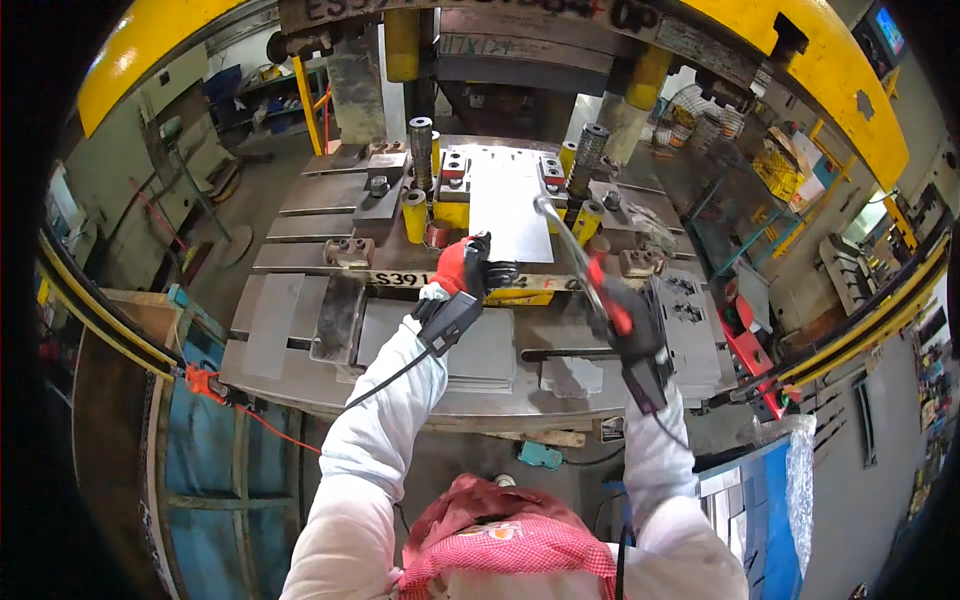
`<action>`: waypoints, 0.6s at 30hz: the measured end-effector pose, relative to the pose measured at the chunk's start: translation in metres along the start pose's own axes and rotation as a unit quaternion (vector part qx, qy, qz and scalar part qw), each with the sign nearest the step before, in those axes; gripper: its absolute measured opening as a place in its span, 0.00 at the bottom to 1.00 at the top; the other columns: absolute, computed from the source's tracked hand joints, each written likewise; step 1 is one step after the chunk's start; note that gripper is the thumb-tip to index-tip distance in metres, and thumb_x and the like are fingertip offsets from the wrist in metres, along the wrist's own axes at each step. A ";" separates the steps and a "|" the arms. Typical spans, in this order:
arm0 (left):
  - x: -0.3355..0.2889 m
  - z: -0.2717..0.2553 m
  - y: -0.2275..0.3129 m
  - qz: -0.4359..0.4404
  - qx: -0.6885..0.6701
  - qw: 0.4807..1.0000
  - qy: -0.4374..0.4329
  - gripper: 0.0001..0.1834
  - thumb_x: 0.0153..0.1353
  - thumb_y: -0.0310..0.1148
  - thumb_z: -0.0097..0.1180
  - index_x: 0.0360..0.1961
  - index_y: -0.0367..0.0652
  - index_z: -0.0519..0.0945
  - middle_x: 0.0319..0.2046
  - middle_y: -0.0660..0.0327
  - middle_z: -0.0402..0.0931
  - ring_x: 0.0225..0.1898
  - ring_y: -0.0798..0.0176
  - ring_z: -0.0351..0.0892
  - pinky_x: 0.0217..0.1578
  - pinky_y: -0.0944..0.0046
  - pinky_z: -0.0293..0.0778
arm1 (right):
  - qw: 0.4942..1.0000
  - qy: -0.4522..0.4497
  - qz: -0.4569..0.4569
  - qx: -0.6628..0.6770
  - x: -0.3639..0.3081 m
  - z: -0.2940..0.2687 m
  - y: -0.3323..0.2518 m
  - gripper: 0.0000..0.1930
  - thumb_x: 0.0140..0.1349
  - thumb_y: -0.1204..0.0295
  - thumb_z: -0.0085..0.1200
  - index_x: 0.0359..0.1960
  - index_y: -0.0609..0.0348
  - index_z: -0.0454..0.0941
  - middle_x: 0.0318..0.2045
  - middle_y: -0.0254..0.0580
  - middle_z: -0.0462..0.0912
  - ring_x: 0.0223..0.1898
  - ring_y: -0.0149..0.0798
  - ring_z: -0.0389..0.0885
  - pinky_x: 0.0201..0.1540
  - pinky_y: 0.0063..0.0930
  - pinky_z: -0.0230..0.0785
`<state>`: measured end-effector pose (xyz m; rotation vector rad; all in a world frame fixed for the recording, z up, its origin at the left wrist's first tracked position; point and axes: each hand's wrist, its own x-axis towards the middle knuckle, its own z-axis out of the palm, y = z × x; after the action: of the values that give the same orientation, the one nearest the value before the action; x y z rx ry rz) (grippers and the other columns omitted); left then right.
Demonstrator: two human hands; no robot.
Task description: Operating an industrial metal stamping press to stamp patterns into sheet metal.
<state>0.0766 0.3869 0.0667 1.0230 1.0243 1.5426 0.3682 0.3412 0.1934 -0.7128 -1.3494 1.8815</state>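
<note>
A bright, flat metal sheet (508,215) lies on the lower die of a press, between its guide posts. My left hand (470,266), in a red and black glove, is at the sheet's near left corner, its fingers closed around that corner. My right hand (632,322), in a dark glove, grips a long-handled metal tool (572,238) with red on its grip. The tool's rounded head meets the sheet's right edge; its exact kind is unclear. Dark boxes with cables are strapped to both wrists.
Sheet stacks lie on the near bolster at left (272,325), middle (485,350) and right (690,330). Spring-wrapped guide posts (421,155) and yellow posts (588,220) flank the sheet. The upper die (510,50) hangs above. A blue-green rack (740,225) stands right.
</note>
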 end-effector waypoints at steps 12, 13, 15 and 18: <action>-0.022 0.030 0.026 -0.065 -0.236 0.968 -0.054 0.15 0.58 0.42 0.44 0.42 0.45 0.69 0.24 0.56 0.75 0.22 0.60 0.75 0.19 0.65 0.72 | 0.994 0.024 -0.111 -0.009 0.074 -0.023 -0.006 0.19 0.57 0.60 0.45 0.46 0.60 0.66 0.30 0.35 0.75 0.21 0.25 0.70 0.19 0.14 0.61; -0.030 0.029 0.031 -0.068 -0.221 0.972 -0.042 0.14 0.58 0.42 0.44 0.42 0.46 0.69 0.26 0.55 0.75 0.21 0.60 0.75 0.18 0.66 0.71 | 0.995 0.016 -0.095 -0.025 0.043 -0.021 -0.007 0.20 0.58 0.60 0.44 0.47 0.61 0.66 0.28 0.34 0.75 0.19 0.23 0.67 0.18 0.14 0.59; -0.030 0.038 0.047 -0.108 -0.237 0.965 -0.029 0.12 0.58 0.43 0.43 0.40 0.50 0.70 0.27 0.52 0.76 0.19 0.60 0.73 0.16 0.67 0.70 | 0.995 0.070 -0.072 -0.014 -0.021 -0.035 0.016 0.27 0.52 0.55 0.50 0.47 0.62 0.64 0.24 0.34 0.73 0.17 0.23 0.67 0.18 0.16 0.59; -0.032 0.045 0.057 -0.147 -0.229 0.962 -0.037 0.12 0.59 0.44 0.43 0.40 0.52 0.70 0.29 0.50 0.76 0.21 0.58 0.76 0.17 0.65 0.72 | 0.995 0.075 0.055 0.035 -0.114 -0.079 0.069 0.31 0.47 0.56 0.55 0.49 0.62 0.63 0.27 0.43 0.75 0.17 0.28 0.71 0.17 0.18 0.63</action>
<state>0.1090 0.3521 0.1300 0.5713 0.6841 1.3935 0.4814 0.2805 0.1076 -0.8902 -1.1657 1.9089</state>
